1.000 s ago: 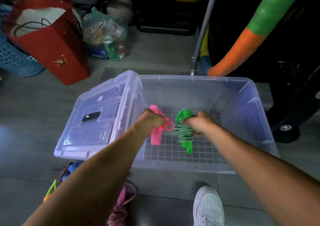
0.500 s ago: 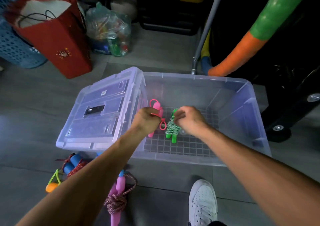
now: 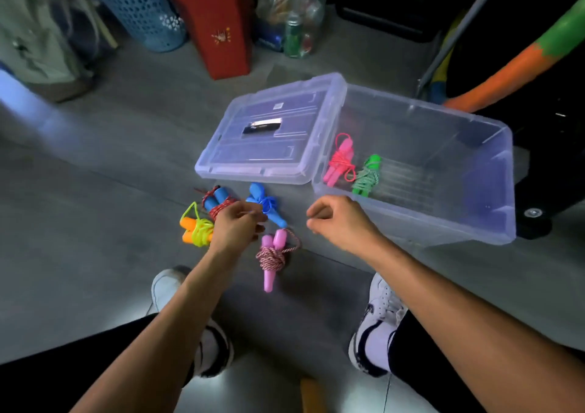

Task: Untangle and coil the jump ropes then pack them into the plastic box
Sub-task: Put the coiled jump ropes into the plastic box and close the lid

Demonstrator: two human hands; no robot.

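The clear plastic box (image 3: 411, 224) stands open on the floor at the right. Inside it lie a coiled pink jump rope (image 3: 340, 159) and a coiled green one (image 3: 367, 175). Several coiled ropes lie on the floor in front of the lid: a red rope with blue handles (image 3: 215, 202), a yellow rope with orange handles (image 3: 196, 229), an all-blue rope (image 3: 267, 205) and a red-white rope with pink handles (image 3: 272, 257). My left hand (image 3: 235, 227) hovers over them with curled fingers, fingertips at the blue rope's cord; a grip is not visible. My right hand (image 3: 338, 222) hangs loosely curled and holds nothing, just in front of the box.
The box's lid (image 3: 269, 146) lies flat against its left side. A red paper bag (image 3: 218, 26), a blue mesh basket (image 3: 139, 7) and a bag of bottles (image 3: 291, 17) stand behind. An orange-green foam tube (image 3: 506, 64) leans at the right. My shoes (image 3: 380, 314) are near the ropes.
Both hands have let go of the pink and green ropes, which now lie in the box. The hands have drawn back out toward me, the left down to the ropes on the floor.
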